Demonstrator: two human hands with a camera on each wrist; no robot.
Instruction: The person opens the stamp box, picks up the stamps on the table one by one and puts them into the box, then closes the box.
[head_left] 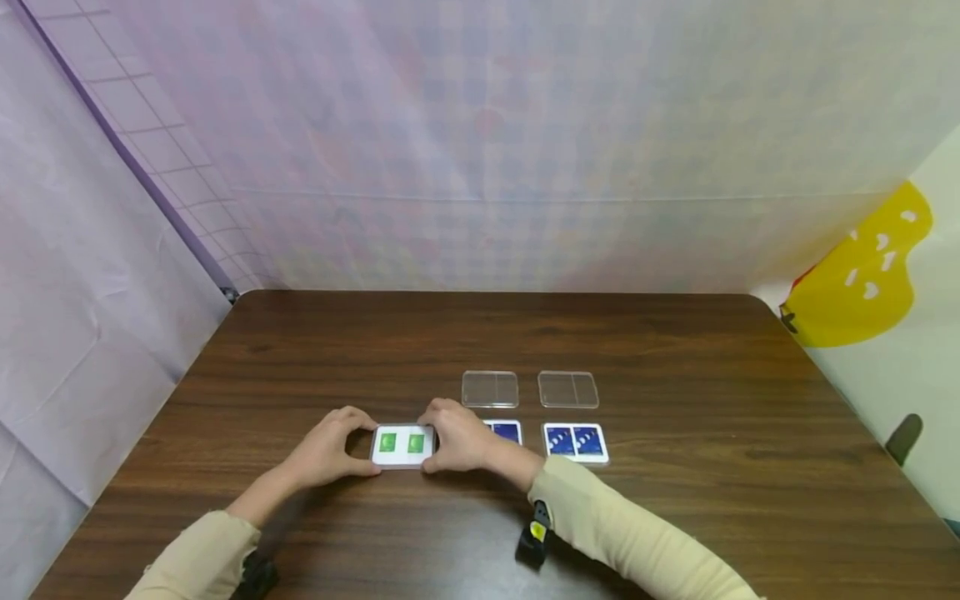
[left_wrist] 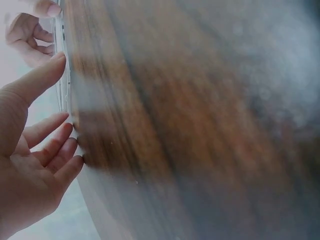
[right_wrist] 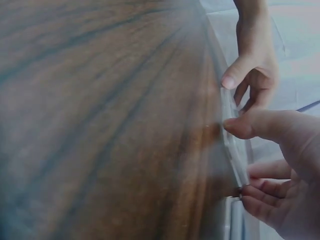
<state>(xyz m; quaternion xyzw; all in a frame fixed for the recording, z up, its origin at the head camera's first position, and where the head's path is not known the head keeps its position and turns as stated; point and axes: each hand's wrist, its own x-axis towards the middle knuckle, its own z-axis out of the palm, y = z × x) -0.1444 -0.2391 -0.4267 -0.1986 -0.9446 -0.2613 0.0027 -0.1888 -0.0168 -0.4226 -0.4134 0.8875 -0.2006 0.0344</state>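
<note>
A flat clear plastic case holding a white card with two green square pictures lies at the table's middle-left. My left hand grips its left edge, thumb at the near corner and fingers at the far one. At the opposite edge my right hand holds it the same way. In the left wrist view the case appears edge-on, low against the table, beside the left hand. The right wrist view shows its edge between thumb and fingers of the right hand.
Right of the hands lies a case with two blue pictures; another blue-pictured case is partly covered by the right hand. Behind them sit two clear covers. The brown wooden table ends at a pale curtain.
</note>
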